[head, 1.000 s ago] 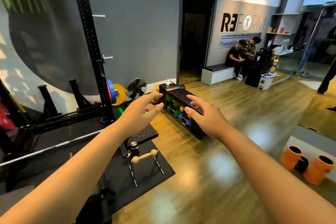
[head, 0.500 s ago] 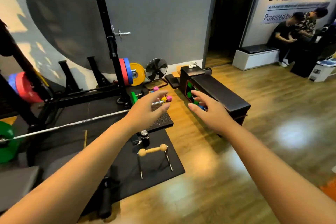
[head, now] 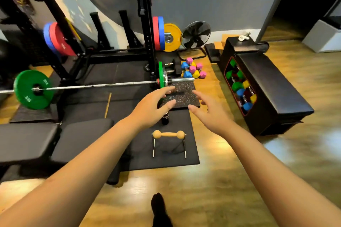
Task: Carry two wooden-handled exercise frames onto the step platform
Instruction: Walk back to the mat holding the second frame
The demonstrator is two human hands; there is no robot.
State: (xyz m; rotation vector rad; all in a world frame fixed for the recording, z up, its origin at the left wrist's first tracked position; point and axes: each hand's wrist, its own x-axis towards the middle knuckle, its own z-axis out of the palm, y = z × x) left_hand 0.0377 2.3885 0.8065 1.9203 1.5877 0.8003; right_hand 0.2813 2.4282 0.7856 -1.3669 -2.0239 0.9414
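One wooden-handled exercise frame (head: 168, 134) stands upright on a black floor mat (head: 166, 158), its pale wood bar resting on thin metal legs. A second frame is not visible. A speckled black step platform (head: 181, 96) lies just beyond it, next to the barbell's end. My left hand (head: 154, 105) and my right hand (head: 206, 111) are stretched forward above the frame, fingers spread and relaxed, holding nothing. Both hover over the near edge of the platform.
A barbell (head: 96, 85) with green plates crosses the floor at left. A dark bottle (head: 165, 119) stands behind the frame. Colourful dumbbells (head: 192, 69), a floor fan (head: 195, 36) and a black storage bench (head: 267, 86) sit right. A black padded bench (head: 55, 140) is at left.
The view has tilted down and moved closer to the mat. Both hands have stayed out in front, empty, and now sit over the platform and frame.
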